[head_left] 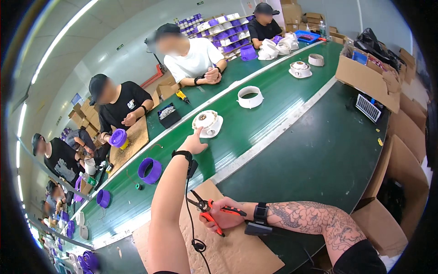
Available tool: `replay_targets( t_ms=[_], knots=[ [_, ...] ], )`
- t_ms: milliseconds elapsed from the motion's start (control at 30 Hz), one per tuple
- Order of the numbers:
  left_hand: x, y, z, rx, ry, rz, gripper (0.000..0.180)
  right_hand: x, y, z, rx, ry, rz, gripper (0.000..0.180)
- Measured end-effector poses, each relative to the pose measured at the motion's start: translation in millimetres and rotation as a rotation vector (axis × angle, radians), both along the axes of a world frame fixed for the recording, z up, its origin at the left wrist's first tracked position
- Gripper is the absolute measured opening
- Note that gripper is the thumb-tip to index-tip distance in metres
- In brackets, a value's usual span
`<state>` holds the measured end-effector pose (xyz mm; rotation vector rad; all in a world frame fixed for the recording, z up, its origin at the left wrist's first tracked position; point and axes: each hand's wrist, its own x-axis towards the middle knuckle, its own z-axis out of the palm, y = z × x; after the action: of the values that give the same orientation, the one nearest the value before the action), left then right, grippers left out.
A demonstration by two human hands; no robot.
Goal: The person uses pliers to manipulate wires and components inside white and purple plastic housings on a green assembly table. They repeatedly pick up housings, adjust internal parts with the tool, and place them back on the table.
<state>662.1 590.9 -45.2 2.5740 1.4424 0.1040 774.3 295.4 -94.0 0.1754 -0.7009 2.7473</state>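
My left hand (pixel 195 143) reaches over the green conveyor belt, index finger stretched out to the edge of a round white plastic housing (pixel 206 124). The fingertip looks to touch it; the other fingers are partly hidden and do not wrap round it. My right hand (pixel 224 214) is closed round the red-and-black handles of a pair of pliers (pixel 202 205), above a cardboard sheet (pixel 246 251). The pliers' dark jaws are spread, pointing up and left. A white ring (pixel 250 97) lies farther right on the belt, and a purple ring (pixel 149 171) to the left.
A black cable (pixel 187 205) hangs from my left wrist. Another white housing (pixel 300 70) stands farther along the belt. Across it, several people sit near a yellow screwdriver (pixel 182 96) and a black box of small parts (pixel 169 117). Cardboard boxes (pixel 369 77) border the table's right side.
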Motion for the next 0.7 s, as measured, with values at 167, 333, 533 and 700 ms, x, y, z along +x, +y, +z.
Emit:
replay_targets(
  t_ms=[167,333,533,700],
  knots=[
    [-7,-9,-2,-0.067,-0.084,0.053,0.082,2,1,-4,0.023,-0.003,-0.007,0.031],
    [-24,-18,-7,0.027,-0.148,0.071,0.078,3,1,1,0.016,-0.009,0.003,0.037],
    [-34,-19,-2,-0.009,-0.077,0.045,0.078,6,1,-1,0.028,0.002,-0.009,0.035],
    [-71,4,-21,0.022,-0.341,0.259,0.042,0,2,1,0.014,0.003,0.014,0.039]
  ],
)
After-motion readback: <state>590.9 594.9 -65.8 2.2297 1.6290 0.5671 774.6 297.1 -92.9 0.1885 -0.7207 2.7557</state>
